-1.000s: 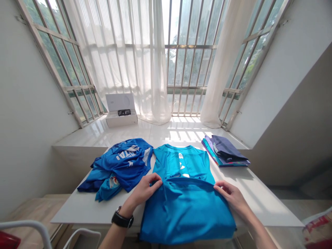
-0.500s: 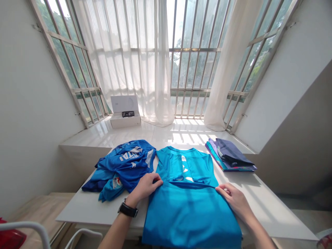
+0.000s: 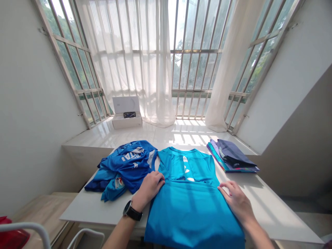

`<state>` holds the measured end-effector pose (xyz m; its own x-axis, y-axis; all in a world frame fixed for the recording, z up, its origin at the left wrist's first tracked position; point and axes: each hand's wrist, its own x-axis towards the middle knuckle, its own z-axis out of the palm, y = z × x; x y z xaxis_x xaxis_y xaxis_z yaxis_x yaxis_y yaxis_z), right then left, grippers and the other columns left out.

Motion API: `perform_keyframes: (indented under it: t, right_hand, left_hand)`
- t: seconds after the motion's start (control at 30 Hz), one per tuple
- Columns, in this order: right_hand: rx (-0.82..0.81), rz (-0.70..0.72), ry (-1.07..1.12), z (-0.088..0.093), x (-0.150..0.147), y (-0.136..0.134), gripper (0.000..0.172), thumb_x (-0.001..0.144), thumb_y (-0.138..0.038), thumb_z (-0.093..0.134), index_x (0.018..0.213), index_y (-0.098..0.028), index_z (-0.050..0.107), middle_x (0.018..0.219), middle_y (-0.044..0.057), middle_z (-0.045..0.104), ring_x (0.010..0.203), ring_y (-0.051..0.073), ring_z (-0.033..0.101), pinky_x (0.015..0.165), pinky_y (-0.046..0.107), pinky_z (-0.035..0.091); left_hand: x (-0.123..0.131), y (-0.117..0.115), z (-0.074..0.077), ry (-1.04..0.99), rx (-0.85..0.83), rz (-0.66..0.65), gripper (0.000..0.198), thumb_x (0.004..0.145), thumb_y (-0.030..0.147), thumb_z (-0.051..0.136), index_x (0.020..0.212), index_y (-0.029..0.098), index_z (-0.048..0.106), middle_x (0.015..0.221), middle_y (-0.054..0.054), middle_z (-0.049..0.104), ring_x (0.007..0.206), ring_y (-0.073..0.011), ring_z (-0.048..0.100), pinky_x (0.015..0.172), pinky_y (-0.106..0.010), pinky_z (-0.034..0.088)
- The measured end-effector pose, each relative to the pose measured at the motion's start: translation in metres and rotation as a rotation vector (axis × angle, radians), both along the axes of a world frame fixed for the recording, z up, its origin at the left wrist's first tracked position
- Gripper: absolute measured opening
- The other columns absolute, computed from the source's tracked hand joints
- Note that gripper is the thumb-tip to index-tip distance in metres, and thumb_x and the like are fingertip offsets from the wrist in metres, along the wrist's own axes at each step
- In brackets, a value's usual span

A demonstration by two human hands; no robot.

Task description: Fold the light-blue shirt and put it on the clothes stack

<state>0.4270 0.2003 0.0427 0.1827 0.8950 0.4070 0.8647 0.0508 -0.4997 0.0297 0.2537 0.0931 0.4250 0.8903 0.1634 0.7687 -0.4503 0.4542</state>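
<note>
We have a bright blue shirt (image 3: 190, 216) spread between our hands on the white table (image 3: 77, 212). Its near part is laid up over its far part, and the doubled edge crosses the shirt just below the white print on the chest. The near part runs out toward us, past the table's near edge and out of view.

Our left hand (image 3: 149, 188), with a black wristwatch (image 3: 132, 211) on the wrist, sits on that doubled edge with its fingers curled. We cannot tell whether it is pinching the cloth or only resting there. Our right hand (image 3: 234, 202) is open, its fingers (image 3: 225, 186) loosely spread just at the shirt's right side.

So one fold across the shirt is in place, while the shirt's sides lie flat and unturned. Beyond our left hand, a darker blue jersey (image 3: 129, 164) with white lettering lies bunched and crumpled, with no neat folds, just beside the shirt. Beyond our right hand sits a tidy stack of folded garments (image 3: 230, 155) in navy, lilac and teal. Far ahead of both hands, a white open box (image 3: 127, 119) stands on the glossy window sill (image 3: 103, 136).
</note>
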Motion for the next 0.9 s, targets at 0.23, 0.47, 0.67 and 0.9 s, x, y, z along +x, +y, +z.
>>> perform_keyframes:
  t: [0.23,0.47,0.67,0.9]
  right_hand:
    - [0.06,0.147,-0.169,-0.001,-0.033,-0.016,0.049,0.099,-0.058,0.042,0.127,-0.028,0.069,0.139,0.011,0.065,0.13,0.034,0.06,0.107,0.049,0.053]
    - [-0.148,0.177,-0.412,-0.039,-0.056,-0.009,0.072,0.097,-0.067,0.04,0.15,-0.022,0.054,0.16,0.013,0.046,0.145,0.039,0.044,0.117,0.06,0.04]
    - [-0.148,0.212,-0.399,-0.03,-0.055,0.02,0.068,0.099,-0.065,0.04,0.151,-0.023,0.052,0.161,0.013,0.044,0.147,0.037,0.043,0.119,0.057,0.038]
    - [-0.069,0.158,-0.196,-0.004,-0.056,0.027,0.064,0.101,-0.057,0.036,0.152,-0.02,0.047,0.161,0.016,0.041,0.15,0.035,0.037,0.118,0.054,0.038]
  left_hand:
    - [0.027,-0.016,-0.011,-0.006,0.147,-0.111,0.054,0.106,0.05,0.041,0.151,0.022,0.048,0.159,-0.015,0.044,0.149,-0.0346,0.037,0.12,-0.053,0.036]
    - [0.041,-0.013,-0.044,0.154,0.101,-0.146,0.062,0.105,0.057,0.04,0.159,0.027,0.039,0.167,-0.013,0.032,0.154,-0.0364,0.028,0.124,-0.058,0.026]
    - [0.041,0.016,-0.044,0.17,0.126,-0.111,0.061,0.103,0.055,0.047,0.156,0.026,0.043,0.164,-0.014,0.036,0.152,-0.0365,0.031,0.124,-0.059,0.025]
    - [0.03,0.029,-0.027,-0.034,0.029,-0.077,0.058,0.103,0.046,0.048,0.153,0.018,0.045,0.164,-0.018,0.035,0.154,-0.0347,0.028,0.125,-0.056,0.026]
